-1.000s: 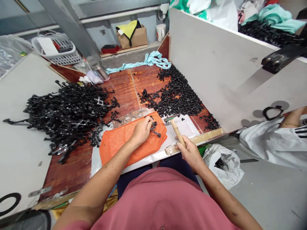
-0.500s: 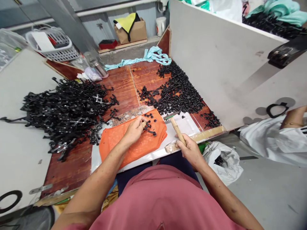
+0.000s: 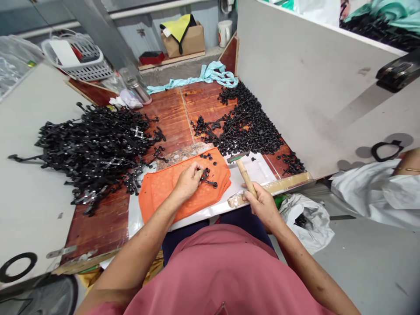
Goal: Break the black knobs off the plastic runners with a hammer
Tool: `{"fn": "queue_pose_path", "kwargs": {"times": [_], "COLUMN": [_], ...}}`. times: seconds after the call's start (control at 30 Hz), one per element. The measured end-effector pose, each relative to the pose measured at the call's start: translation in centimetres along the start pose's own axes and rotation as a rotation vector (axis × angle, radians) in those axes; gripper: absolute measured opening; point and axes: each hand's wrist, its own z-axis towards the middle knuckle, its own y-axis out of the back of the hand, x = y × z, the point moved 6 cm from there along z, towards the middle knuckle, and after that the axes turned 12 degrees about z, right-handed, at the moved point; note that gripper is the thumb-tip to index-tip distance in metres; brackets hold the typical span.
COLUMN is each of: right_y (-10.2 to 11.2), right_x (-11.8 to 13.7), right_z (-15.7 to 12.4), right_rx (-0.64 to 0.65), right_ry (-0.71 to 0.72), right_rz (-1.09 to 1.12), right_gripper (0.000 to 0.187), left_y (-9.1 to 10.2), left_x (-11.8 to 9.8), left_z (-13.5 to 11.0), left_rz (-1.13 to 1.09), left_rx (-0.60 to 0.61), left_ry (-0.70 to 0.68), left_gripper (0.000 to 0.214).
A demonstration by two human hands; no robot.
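A hammer (image 3: 245,174) with a pale wooden handle and a dark head is in my right hand (image 3: 261,202), its fingers wrapped around the lower handle. The head is raised over the white sheet, just right of the folded orange cloth (image 3: 160,192). My left hand (image 3: 189,180) rests on that cloth, thumb and fingers pinched at one end of a small black linked piece (image 3: 210,182). Its far end points right, away from my fingers. Several small round black pieces (image 3: 210,156) lie on the cloth beyond my fingertips.
A big heap of black linked strips (image 3: 98,148) is on the left. Loose small black parts (image 3: 252,127) are piled along the right grey panel (image 3: 305,83). A steel flask (image 3: 139,89), white basket (image 3: 88,65) and mug (image 3: 224,34) stand at the back.
The whole view has shifted slightly, so things sit a little further right. Both hands keep their hold, the left on the black piece and the right on the hammer.
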Motion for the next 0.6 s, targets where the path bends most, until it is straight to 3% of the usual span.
{"fn": "queue_pose_path", "kwargs": {"times": [0.2, 0.33, 0.43, 0.6], "right_y": [0.0, 0.1, 0.1, 0.0], "right_x": [-0.4, -0.5, -0.3, -0.1], "right_z": [0.1, 0.2, 0.1, 0.1], "right_rx": [-0.006, 0.008, 0.001, -0.007], "right_ry": [0.000, -0.005, -0.002, 0.010], "right_rz": [0.041, 0.035, 0.032, 0.035], "right_gripper": [0.035, 0.034, 0.034, 0.035], "left_y": [-0.6, 0.5, 0.4, -0.5], "left_x": [-1.1, -0.3, -0.1, -1.0], "left_z": [-1.1, -1.5, -1.5, -1.1], "left_rz": [0.002, -0.234, -0.352, -0.426], "left_rx": [0.025, -0.025, 0.046, 0.121], "left_ry": [-0.067, 0.074, 0.179, 0.177], "left_gripper": [0.011, 0.016, 0.023, 0.028]}}
